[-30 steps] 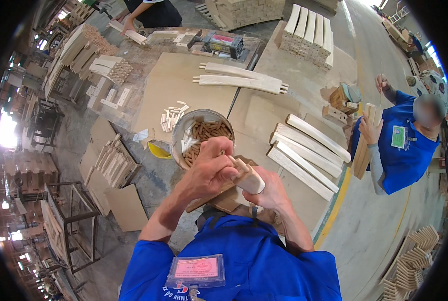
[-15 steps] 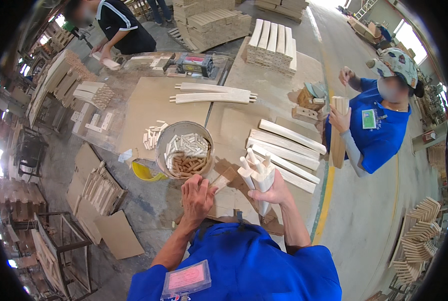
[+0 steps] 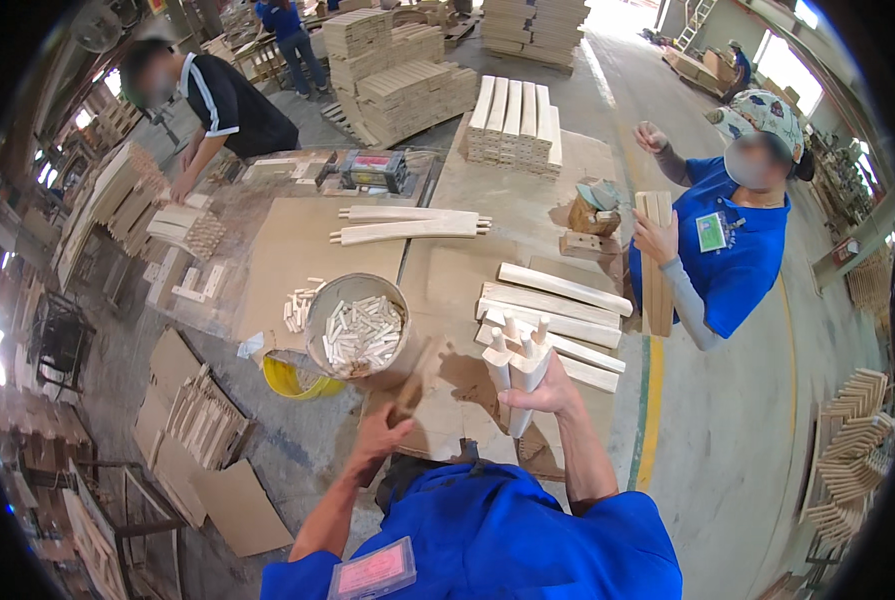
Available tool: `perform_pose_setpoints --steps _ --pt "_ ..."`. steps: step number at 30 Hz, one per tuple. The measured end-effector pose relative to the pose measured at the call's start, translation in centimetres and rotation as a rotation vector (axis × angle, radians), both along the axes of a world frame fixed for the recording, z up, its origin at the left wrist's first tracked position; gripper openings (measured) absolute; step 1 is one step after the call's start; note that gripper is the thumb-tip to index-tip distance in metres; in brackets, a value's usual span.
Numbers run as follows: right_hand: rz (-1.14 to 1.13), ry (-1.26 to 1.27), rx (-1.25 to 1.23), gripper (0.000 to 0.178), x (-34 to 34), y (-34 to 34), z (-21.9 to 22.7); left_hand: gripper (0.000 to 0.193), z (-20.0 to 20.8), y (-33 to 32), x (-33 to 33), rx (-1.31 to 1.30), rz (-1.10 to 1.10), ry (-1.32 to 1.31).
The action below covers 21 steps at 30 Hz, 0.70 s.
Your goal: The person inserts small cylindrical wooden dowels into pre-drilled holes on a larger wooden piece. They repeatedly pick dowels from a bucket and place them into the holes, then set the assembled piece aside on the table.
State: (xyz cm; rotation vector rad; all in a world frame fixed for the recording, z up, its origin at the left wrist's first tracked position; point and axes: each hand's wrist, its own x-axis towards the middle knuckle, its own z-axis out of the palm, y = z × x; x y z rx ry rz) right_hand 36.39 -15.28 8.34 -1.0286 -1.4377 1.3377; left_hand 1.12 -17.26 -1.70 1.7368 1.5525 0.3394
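Observation:
In my right hand [image 3: 547, 390] is a bundle of pale wooden slats [image 3: 520, 372], held upright with round dowels sticking out of their top ends. My left hand [image 3: 385, 436] is low beside the table's near edge, its fingers closed round a brown wooden stick [image 3: 414, 385]. Motion blurs the stick, and I cannot make out its far end. Just beyond that hand stands a round bucket [image 3: 314, 345] of short pale dowels [image 3: 363, 333]. Several loose slats [image 3: 555, 300] lie side by side beyond my right hand.
Two slats with dowelled ends [image 3: 407, 230] lie farther back, near a stack of slats [image 3: 512, 125]. A yellow bucket [image 3: 292, 378] is at the table's left edge. A co-worker in blue [image 3: 732, 240] holds wooden pieces at right; another person in black [image 3: 237, 105] works at far left.
My left hand has drawn back from beside the bucket toward me, and the brown stick now shows in it. The bundle stays in my right hand. The whole view has shifted slightly.

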Motion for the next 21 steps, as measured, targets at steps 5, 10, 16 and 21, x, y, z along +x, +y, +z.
perform_pose_setpoints --steps 5,10,16,21 --pt "-0.054 0.003 -0.017 0.078 0.5 -1.2 0.6 0.047 22.0 3.4 0.7 0.315 0.326 -1.041" --pt "0.145 -0.091 -0.061 0.088 -1.1 0.6 0.9 0.035 24.3 5.1 0.8 0.429 -0.441 -0.022" --pt "0.250 -0.029 -0.061 0.067 -2.6 1.4 2.5 0.032 24.0 5.9 -0.4 0.335 -0.427 -0.067" --pt "0.219 -0.125 0.094 0.051 -2.0 1.0 2.3 0.040 22.5 6.4 0.5 0.210 -0.209 -0.243"
